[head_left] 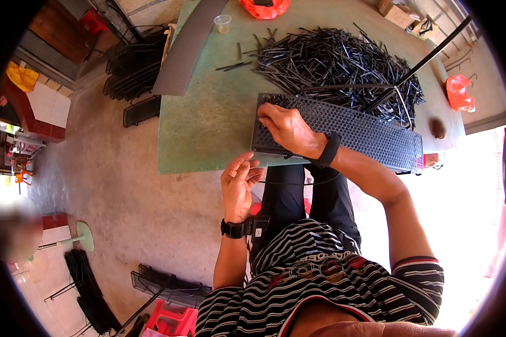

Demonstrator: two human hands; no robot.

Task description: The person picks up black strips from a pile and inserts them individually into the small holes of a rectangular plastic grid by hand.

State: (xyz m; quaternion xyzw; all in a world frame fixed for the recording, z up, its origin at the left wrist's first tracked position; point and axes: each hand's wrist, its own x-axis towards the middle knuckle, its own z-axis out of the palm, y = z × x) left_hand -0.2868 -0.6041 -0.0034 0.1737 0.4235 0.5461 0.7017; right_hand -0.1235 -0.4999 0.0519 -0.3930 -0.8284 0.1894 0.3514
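Note:
A long black perforated metal tray point(354, 121) lies along the near edge of the green table point(202, 129), with a black rod frame rising from its far side. Over the tray's left end is my right hand point(289, 129), its fingers curled down and together; whatever they grip is hidden. My left hand point(240, 182) is just off the table edge, below the tray's left corner. Its thumb and fingers are drawn together, and anything between them is too small to name. Behind the tray spreads a big heap of thin black strips point(343, 64).
A grey perforated sheet point(188, 50) crosses the table's far left, beside a small clear cup point(222, 23). Red plastic bags point(459, 92) are at the right and far edges. Black wire racks point(169, 286) and a red stool point(171, 320) stand on the floor.

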